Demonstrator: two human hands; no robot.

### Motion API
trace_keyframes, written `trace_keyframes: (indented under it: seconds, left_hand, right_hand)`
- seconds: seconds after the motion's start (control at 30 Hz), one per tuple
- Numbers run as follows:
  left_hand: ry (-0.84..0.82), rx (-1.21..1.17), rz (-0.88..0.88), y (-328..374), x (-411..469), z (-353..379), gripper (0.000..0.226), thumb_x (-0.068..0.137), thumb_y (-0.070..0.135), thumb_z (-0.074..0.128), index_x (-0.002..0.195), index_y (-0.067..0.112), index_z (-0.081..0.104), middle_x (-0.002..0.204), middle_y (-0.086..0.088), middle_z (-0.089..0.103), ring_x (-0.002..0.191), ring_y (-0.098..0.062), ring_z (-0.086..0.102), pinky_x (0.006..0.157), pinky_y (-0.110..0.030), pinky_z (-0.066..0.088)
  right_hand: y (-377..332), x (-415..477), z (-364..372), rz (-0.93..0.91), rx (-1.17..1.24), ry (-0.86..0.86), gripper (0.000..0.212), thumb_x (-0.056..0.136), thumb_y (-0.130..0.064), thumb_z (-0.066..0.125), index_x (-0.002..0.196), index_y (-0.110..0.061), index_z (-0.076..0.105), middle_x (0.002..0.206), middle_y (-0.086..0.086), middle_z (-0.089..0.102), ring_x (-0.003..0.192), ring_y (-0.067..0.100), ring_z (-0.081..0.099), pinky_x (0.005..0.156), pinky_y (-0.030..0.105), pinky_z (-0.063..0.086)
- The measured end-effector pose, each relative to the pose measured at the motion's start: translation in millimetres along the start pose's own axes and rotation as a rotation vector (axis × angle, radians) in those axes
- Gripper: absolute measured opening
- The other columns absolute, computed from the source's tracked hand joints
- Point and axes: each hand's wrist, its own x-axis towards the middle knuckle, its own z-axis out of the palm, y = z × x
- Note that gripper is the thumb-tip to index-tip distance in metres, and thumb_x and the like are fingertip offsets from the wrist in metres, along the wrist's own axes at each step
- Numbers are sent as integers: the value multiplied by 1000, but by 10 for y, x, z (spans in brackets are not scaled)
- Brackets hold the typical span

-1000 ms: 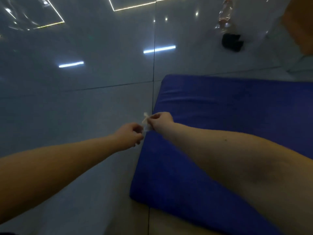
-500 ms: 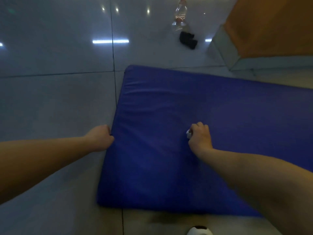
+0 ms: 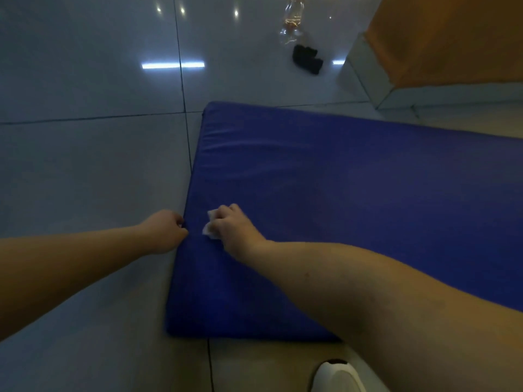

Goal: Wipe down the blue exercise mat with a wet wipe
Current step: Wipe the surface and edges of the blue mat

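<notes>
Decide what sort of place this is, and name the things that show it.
Probably an indoor exercise room, though possibly a home: a thick padded blue exercise mat lies on a glossy pale tiled floor mirroring strip lights, and a clear plastic bottle sits beyond it.

The mat [image 3: 339, 207] lies on the floor [image 3: 85, 165] ahead of you, both hands at its left side.
Your left hand [image 3: 164, 230] grips the left edge; just beside it, your right hand [image 3: 232, 227] holds the wipe [image 3: 210, 226] on the mat. A bottle [image 3: 294, 21] stands beyond the far edge, with a small object [image 3: 307, 59] (unclear what) before it.
</notes>
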Motion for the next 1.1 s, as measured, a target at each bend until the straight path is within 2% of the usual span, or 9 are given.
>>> trace_keyframes:
  seconds: [0.07,0.2,0.33,0.43,0.5,0.6,0.73,0.93,1.1]
  left_hand:
    - [-21,-8,8,4,-33,-15,39,98,22,56,132,4,60,118,-11,65,102,-26,64,95,-42,55]
    - [-69,-31,-7,40,-65,-7,35,96,22,59,126,4,61,110,-8,65,97,-24,65,92,-40,56]
    - [-107,-55,-36,54,-101,-16,37,96,22,59,129,5,60,109,-7,64,94,-23,64,81,-35,56]
    - [-127,-92,-67,40,-135,-37,41,96,18,58,135,5,55,108,-8,64,94,-25,66,75,-35,58]
    - [-136,-106,-80,22,-142,-52,42,97,14,56,137,4,55,112,-11,65,97,-28,67,79,-38,61]
    - [-151,-117,-89,-31,-163,-45,42,98,11,53,140,6,53,115,-11,65,96,-26,67,69,-32,59]
    - [-160,-110,-58,-145,-197,-28,31,99,12,52,128,6,61,111,-12,69,98,-26,69,85,-38,60]
    - [-190,-151,-64,-156,-200,-26,32,97,12,54,126,5,63,108,-14,69,95,-25,68,80,-34,59]
    - [-162,-166,-55,-141,-178,-24,28,97,10,55,122,2,63,101,-17,71,85,-25,67,77,-33,58]
  right_hand:
    - [323,-252,-127,59,-38,68,25,83,8,67,101,-9,72,109,12,58,98,36,49,83,38,44]
    - [926,-893,-448,539,-110,197,24,84,5,58,91,-17,54,109,6,46,106,31,43,83,33,39]
    - [821,-911,-429,846,-154,257,17,94,-6,56,109,-13,55,121,7,45,110,27,41,101,37,40]
    - [437,-518,-220,795,-61,288,19,91,-5,54,108,-13,57,121,7,44,110,27,40,101,37,41]
    - [110,-232,-113,686,-12,253,22,90,-9,56,111,-14,57,120,6,44,110,27,43,102,36,39]
    - [-365,148,29,466,56,186,25,90,-7,58,114,-14,60,124,7,46,115,26,42,104,37,39]
    - [-679,418,134,222,6,58,26,96,-8,56,119,-14,66,127,7,49,119,26,41,105,36,37]
    - [-98,340,42,58,14,27,19,95,-3,61,102,-15,73,110,1,51,100,19,41,96,34,44]
    - [594,-427,-219,222,-51,147,15,88,2,58,80,-10,59,93,-2,44,88,23,41,77,37,41]
